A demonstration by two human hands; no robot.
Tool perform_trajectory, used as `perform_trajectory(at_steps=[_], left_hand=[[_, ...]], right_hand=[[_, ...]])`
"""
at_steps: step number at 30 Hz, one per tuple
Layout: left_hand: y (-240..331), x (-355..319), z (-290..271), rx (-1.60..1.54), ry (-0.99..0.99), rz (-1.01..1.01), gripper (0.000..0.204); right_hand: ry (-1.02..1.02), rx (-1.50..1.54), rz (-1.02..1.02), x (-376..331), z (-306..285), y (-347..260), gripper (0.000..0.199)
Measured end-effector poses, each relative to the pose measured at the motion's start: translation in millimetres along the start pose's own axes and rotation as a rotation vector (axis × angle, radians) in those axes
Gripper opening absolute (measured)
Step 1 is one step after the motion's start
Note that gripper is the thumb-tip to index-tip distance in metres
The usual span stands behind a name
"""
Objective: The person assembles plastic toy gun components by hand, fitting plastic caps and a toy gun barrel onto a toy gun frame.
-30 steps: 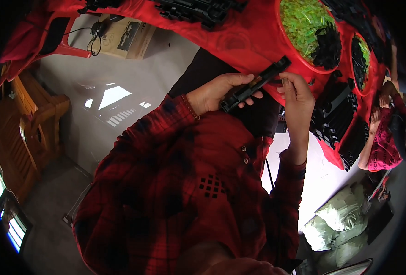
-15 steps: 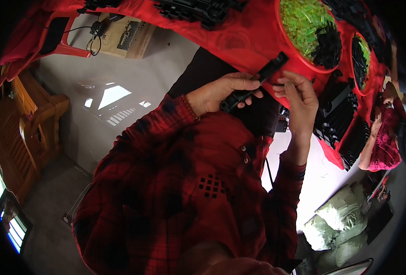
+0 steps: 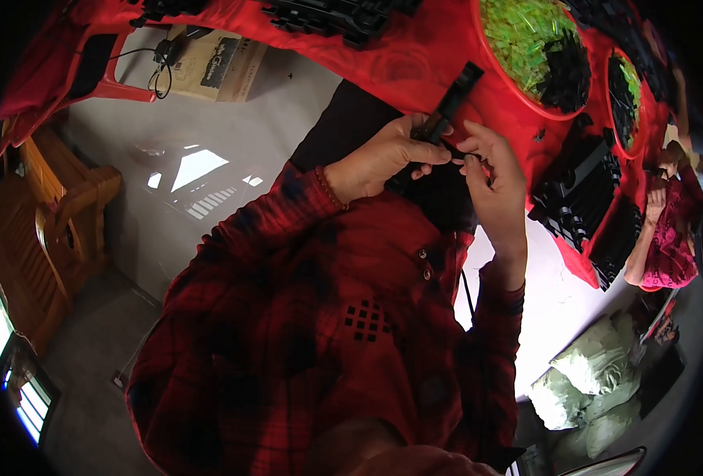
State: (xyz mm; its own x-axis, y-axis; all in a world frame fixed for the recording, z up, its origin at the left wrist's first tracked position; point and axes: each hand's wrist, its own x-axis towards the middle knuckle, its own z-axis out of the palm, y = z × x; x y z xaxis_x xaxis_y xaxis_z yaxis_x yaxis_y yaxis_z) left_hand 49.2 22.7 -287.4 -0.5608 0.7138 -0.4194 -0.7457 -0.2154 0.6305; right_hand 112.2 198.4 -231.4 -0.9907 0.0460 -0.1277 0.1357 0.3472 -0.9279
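My left hand (image 3: 385,160) is closed around a long, narrow black plastic part (image 3: 455,95), whose far end sticks out above the fingers and leans to the right. Its lower end is partly hidden by the hand. Beside it, my right hand (image 3: 497,181) pinches a small, thin dark piece (image 3: 466,155) between thumb and fingertips, close to the left thumb and the black part. Whether the two pieces touch, I cannot tell. Just beyond the hands, a red basin (image 3: 520,101) contains yellow-green translucent pieces and a heap of thin black ones.
The red-covered table (image 3: 403,71) carries black plastic parts (image 3: 343,17) at the far edge and more black parts (image 3: 578,186) at the right. A second basin (image 3: 626,103) stands farther right, near another person (image 3: 669,238). Pale sacks (image 3: 593,373), a cardboard box (image 3: 220,67) and a wooden chair (image 3: 50,230) are around.
My right hand has moved left and nearer my left hand, bringing the small dark piece to the black part. The black part has shifted left and stands steeper.
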Motion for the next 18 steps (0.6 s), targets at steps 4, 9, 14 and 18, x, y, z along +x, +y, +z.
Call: perform_trajectory(at_steps=[4, 9, 14, 18], left_hand=[[0, 0, 2, 0.015, 0.043, 0.02, 0.048], [-3, 0, 3, 0.025, 0.074, 0.079, 0.051], [-4, 0, 3, 0.118, 0.019, 0.104, 0.048], [-5, 6, -7, -0.016, -0.09, 0.057, 0.049]], right_hand=[[0.153, -0.015, 0.013, -1, 8, -1, 0.034], [0.221, -0.017, 0.189, -2, 1, 16, 0.025], [0.206, 0.271, 0.193, -1, 3, 13, 0.014], [0.315, 0.144, 0.113, 4, -1, 3, 0.011]])
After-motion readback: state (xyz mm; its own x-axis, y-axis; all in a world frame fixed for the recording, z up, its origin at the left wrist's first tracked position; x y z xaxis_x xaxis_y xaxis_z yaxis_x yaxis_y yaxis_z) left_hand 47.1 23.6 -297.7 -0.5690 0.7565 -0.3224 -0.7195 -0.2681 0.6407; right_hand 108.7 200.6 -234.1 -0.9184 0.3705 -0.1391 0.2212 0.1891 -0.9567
